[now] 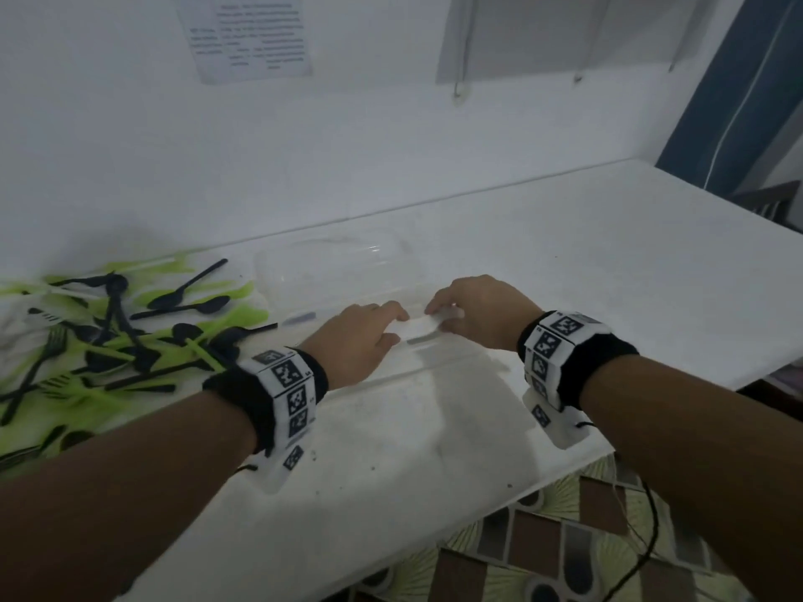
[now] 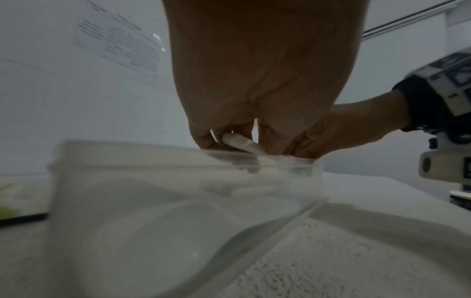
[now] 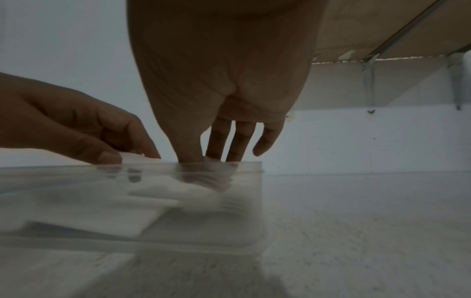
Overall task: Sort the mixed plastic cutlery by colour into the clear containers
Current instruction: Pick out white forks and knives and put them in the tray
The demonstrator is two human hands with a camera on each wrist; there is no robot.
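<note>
A near clear container (image 1: 460,356) lies on the white table in front of me, with white cutlery (image 1: 419,330) in it. My left hand (image 1: 397,325) pinches a white handle (image 2: 239,144) at the container's rim. My right hand (image 1: 439,317) reaches in from the right, and its fingers (image 3: 219,141) dip past the clear wall (image 3: 153,201) onto the white cutlery (image 3: 178,193). A second clear container (image 1: 339,262) stands just behind, and it looks empty. Mixed green and black cutlery (image 1: 108,341) lies in a heap at the left.
The table edge (image 1: 565,475) runs close to my forearms, with patterned floor below. A wall with a taped paper sheet (image 1: 252,32) backs the table. A dark chair (image 1: 773,202) stands at the far right corner. The table's right half (image 1: 608,262) is bare white surface.
</note>
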